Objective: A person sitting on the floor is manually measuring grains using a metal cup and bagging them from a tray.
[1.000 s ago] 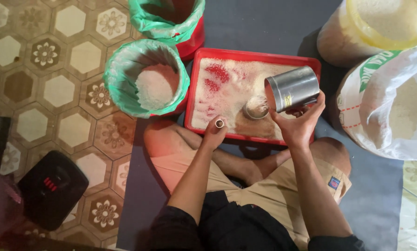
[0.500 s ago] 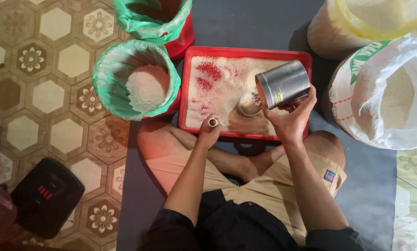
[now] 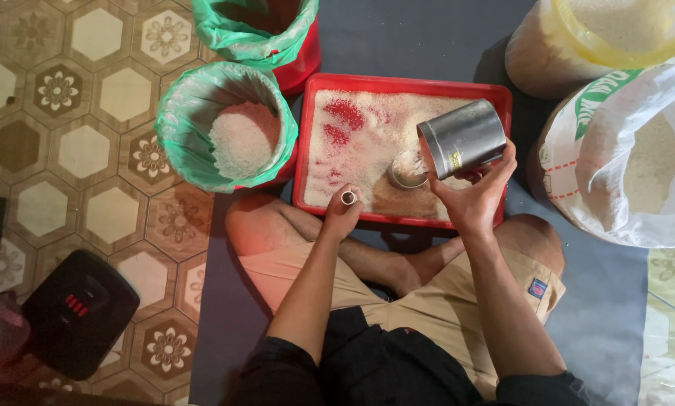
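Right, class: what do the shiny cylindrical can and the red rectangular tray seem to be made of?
Shiny cylindrical can, tilted in the right hand: probably metal, with a brushed silver sheen and bright highlights. Red rectangular tray: likely plastic, judging by its uniform glossy red colour and rounded moulded rim, though painted metal cannot be ruled out.

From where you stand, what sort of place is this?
Probably a home floor or small grain shop. A person sits cross-legged on patterned tiles, a red tray of rice before them, with open sacks and lined buckets of grain around. The right hand tilts a metal can.
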